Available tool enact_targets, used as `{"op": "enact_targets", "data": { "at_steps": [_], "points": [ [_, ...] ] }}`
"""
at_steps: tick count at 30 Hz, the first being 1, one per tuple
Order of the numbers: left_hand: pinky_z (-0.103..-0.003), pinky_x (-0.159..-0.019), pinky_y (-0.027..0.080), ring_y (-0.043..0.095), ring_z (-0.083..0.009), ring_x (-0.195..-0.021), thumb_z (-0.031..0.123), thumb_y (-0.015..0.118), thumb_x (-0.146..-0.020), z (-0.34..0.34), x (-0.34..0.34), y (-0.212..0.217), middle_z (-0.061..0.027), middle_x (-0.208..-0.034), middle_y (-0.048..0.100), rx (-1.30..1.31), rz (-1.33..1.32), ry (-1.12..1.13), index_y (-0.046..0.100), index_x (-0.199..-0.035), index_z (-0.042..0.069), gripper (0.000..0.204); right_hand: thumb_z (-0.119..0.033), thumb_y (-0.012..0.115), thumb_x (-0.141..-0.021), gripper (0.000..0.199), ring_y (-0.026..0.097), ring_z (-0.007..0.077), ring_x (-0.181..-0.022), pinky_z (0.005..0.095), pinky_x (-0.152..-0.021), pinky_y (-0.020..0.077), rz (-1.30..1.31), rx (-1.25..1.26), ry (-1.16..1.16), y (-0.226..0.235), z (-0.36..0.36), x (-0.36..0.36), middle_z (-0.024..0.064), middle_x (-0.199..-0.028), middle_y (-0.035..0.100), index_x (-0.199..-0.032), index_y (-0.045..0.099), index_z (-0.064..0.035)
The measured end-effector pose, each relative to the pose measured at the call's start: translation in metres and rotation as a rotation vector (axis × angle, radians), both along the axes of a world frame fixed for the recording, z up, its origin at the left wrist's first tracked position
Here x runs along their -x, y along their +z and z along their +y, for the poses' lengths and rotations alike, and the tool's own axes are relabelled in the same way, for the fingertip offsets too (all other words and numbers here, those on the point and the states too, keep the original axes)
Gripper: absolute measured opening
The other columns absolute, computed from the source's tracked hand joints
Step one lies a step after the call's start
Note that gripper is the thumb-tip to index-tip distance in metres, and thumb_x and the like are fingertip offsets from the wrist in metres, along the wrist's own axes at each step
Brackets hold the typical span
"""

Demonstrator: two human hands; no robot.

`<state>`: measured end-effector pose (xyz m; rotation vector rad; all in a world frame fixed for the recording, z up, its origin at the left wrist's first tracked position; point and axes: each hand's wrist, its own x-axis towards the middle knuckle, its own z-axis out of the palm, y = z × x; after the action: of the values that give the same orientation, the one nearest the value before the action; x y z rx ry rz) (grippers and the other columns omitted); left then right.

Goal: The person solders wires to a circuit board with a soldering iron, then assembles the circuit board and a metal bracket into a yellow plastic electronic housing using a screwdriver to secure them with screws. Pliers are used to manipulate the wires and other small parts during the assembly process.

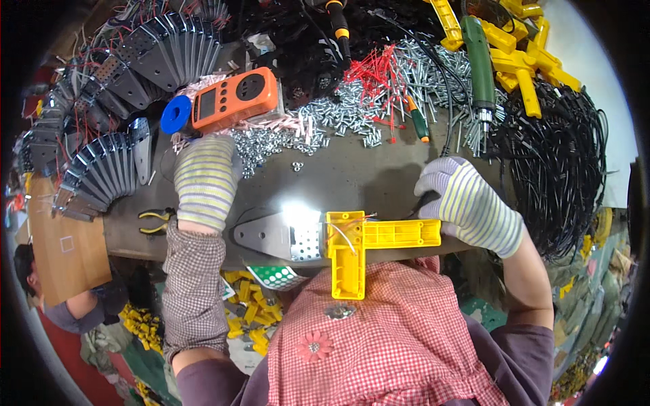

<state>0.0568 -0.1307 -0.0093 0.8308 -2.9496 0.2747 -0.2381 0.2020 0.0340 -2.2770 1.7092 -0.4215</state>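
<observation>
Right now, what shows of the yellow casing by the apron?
The yellow casing looks plastic: T-shaped, open face up, with screw posts. A pale wire crosses its middle. Its left side adjoins a metal plate; its lower arm extends past the table; its right end lies by the right hand, contact unclear.

A harsh white glare burns out part of the gray metal plate (261, 233), while the table (352, 172) around it is moderately lit, with a soft shadow beyond the yellow plastic frame (349, 271). Small glints dot the screws (338, 115), and the black cables (555, 176) lose detail in darkness. Fisheye distortion bends the outer scene, blurry toward its black rim.
</observation>
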Motion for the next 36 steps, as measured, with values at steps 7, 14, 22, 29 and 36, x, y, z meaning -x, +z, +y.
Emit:
{"op": "enact_targets", "data": {
  "at_steps": [7,14,22,29,36],
  "points": [
    [-0.046,-0.079,0.056,0.069,-0.0332,-0.083,0.009,0.077,-0.08,0.029,0.012,0.008,-0.0115,-0.087,0.07,0.033,0.364,-0.111,0.069,-0.085,0.009,0.01,-0.022,0.082,-0.075,0.027,0.065,0.0339,-0.107,0.0445,-0.094,0.0528,-0.237,0.064,-0.07,-0.012,0.003,0.01,0.0071,-0.115,0.067,-0.099,0.075,-0.0119],
    [-0.041,-0.074,0.055,0.068,-0.0278,-0.077,0.007,0.08,-0.082,0.067,0.014,0.006,-0.0087,-0.084,0.069,-0.349,0.354,-0.321,0.073,-0.094,0.007,0.013,-0.02,0.08,-0.075,0.022,0.066,0.0273,-0.101,0.0429,-0.089,0.054,0.115,-0.014,-0.018,-0.017,-0.006,0.001,0.0052,-0.101,0.065,-0.094,0.072,-0.0113],
    [-0.042,-0.075,0.055,0.071,-0.0296,-0.083,0.008,0.08,-0.083,0.069,0.014,0.012,-0.0099,-0.09,0.071,-0.442,0.361,-0.274,0.074,-0.096,0.006,0.014,0.001,0.067,-0.091,0.028,0.077,0.0169,-0.085,0.0311,-0.075,0.0614,-0.856,0.005,-0.448,-0.007,-0.01,-0.02,0.0116,-0.099,0.077,-0.118,0.071,-0.0039],
    [-0.047,-0.083,0.056,0.072,-0.0312,-0.092,0.017,0.072,-0.085,0.082,0.035,0.022,-0.0106,-0.093,0.072,-0.045,-0.06,-0.301,0.075,-0.095,0.01,0.013,-0.017,0.072,-0.095,0.017,0.075,0.0314,-0.091,0.039,-0.082,0.0586,-0.472,0.005,-0.378,0.009,-0.031,-0.054,0.0115,-0.096,0.076,-0.107,0.077,-0.0051],
    [-0.049,-0.088,0.055,0.07,-0.0322,-0.097,0.018,0.075,-0.079,0.07,0.036,0.013,-0.0135,-0.101,0.071,-0.053,-0.005,-0.337,0.071,-0.104,0.008,0.027,-0.015,0.075,-0.091,0.015,0.077,0.0293,-0.085,0.0364,-0.078,0.0598,-0.617,0.003,-0.538,0.018,-0.033,-0.08,0.0139,-0.092,0.075,-0.1,0.075,-0.0028]
  ]
}}
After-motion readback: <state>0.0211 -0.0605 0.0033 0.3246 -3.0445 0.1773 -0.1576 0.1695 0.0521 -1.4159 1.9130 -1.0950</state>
